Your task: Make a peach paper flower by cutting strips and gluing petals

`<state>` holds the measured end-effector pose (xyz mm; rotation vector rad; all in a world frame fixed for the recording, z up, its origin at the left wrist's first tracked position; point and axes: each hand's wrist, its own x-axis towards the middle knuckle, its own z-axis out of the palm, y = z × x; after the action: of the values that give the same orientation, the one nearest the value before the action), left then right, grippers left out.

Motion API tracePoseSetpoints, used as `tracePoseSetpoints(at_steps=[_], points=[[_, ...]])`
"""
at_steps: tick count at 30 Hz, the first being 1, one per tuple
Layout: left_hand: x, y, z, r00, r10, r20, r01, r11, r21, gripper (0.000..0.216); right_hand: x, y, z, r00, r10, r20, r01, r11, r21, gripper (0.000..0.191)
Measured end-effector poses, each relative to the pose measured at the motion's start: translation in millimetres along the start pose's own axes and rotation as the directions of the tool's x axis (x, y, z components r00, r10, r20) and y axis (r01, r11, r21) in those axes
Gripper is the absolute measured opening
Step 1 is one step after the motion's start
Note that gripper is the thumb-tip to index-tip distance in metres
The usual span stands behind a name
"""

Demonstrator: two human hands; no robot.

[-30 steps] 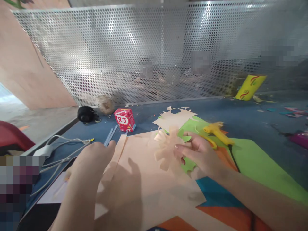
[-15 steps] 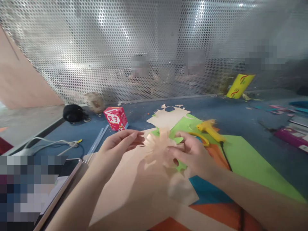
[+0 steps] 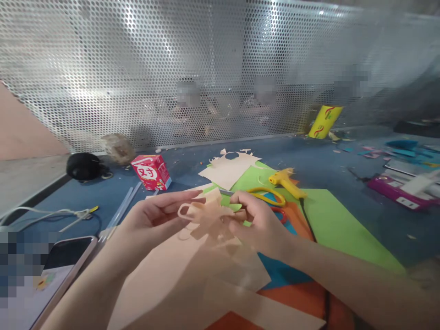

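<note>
A pale peach paper flower point(image 3: 211, 220) with strip petals is held up over the sheets, and some petals bend into loops. My right hand point(image 3: 259, 224) pinches its right side, thumb in front and fingers curled behind. At the flower's left, my left hand point(image 3: 154, 220) has its thumb and fingers closed round a petal, partly hidden. A green paper leaf point(image 3: 235, 207) shows between the flower and my right fingers. Beneath both hands lies a large peach paper sheet point(image 3: 147, 284).
A yellow glue gun point(image 3: 287, 182) and yellow-handled scissors point(image 3: 271, 195) lie on green paper point(image 3: 347, 224). Glue sticks point(image 3: 123, 208), a phone point(image 3: 68, 261) and a red box point(image 3: 151, 172) are left. A purple power strip point(image 3: 395, 190) lies right. Perforated metal panel point(image 3: 220, 59) stands behind.
My left hand has come in from beside the flower to its left petals, one of which now curls into a loop. The view has shifted slightly right.
</note>
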<state>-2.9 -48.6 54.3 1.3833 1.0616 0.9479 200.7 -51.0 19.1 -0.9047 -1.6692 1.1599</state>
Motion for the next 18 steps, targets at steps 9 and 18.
tracePoseSetpoints(at_steps=[9, 18], points=[[-11.2, 2.6, 5.7, 0.960, 0.281, -0.010, -0.277, 0.950, 0.142, 0.032, -0.4, 1.9, 0.4, 0.997, 0.016, 0.076, -0.036, 0.961, 0.274, 0.016], [-2.2, -8.3, -5.1, 0.898, 0.402, 0.177, -0.431, 0.884, 0.180, 0.043, -1.8, -0.3, 2.0, 0.997, -0.008, 0.081, -0.018, 0.949, 0.313, 0.016]])
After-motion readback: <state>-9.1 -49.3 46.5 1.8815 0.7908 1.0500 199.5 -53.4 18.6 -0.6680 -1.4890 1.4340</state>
